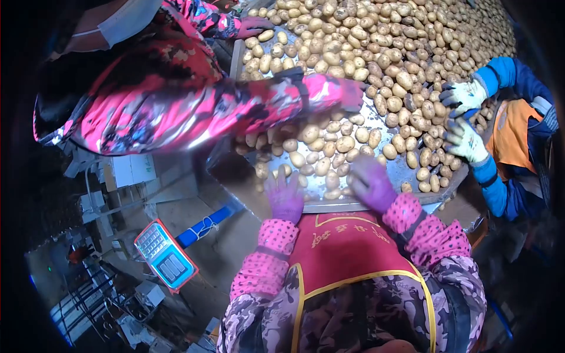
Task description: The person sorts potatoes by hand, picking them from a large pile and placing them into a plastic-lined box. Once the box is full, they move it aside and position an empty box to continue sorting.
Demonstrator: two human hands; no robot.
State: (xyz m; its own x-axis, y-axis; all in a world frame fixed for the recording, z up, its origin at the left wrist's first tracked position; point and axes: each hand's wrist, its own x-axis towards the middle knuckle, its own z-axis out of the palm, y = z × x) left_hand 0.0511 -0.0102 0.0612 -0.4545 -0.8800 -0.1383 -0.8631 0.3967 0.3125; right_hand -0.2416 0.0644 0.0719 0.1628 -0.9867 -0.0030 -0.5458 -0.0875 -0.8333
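Two purple knit-gloved hands, the left hand (285,199) spread flat and empty, the right hand (371,183) curled with its grasp impossible to tell, rest among smooth oval yellow potatoes (329,154), their long axes pointing every way, on a shiny metal table (329,206) near the red apron (344,247).

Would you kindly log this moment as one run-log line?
left hand: purple glove, open, on potatoes | right hand: open, on potatoes | metal table | co-workers: white-gloved hand, pink sleeve
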